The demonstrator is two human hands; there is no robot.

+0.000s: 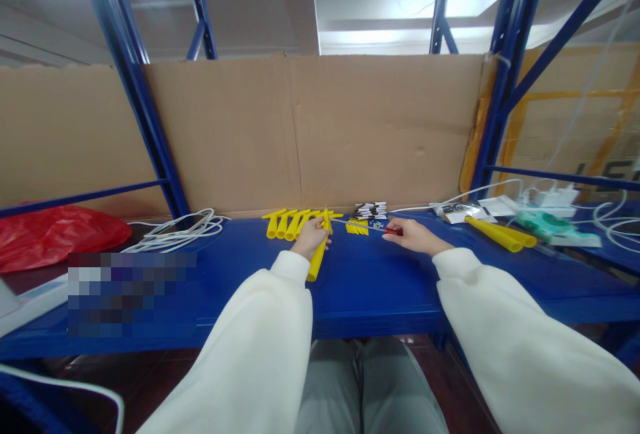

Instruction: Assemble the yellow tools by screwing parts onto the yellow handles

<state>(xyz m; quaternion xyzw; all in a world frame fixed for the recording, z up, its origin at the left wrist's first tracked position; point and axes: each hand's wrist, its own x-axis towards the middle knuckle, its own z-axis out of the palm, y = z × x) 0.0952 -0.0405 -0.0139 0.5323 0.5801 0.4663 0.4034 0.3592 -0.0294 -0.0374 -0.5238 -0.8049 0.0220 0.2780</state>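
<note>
My left hand [311, 238] is closed around a yellow tapered tube [316, 266] with a narrow crosspiece at its far end, tilted over the blue bench. My right hand [411, 235] grips the red handle of a screwdriver [393, 231]. The screwdriver's thin shaft points left, and its tip meets the far end of the yellow tube by my left fingers. Several similar yellow tubes [283, 227] lie in a row left of my left hand. Between my hands lie small yellow pieces [357, 227], tiny shiny bits [377, 225] and a stack of black-and-white pieces [371, 210].
The blue bench [370, 287] backs onto a cardboard panel [320, 134] between blue posts. Two yellow cones [500, 234], a green item [547, 226] and white cables lie at right. At left are a coiled white cable [175, 231] and a red plastic bag [60, 234].
</note>
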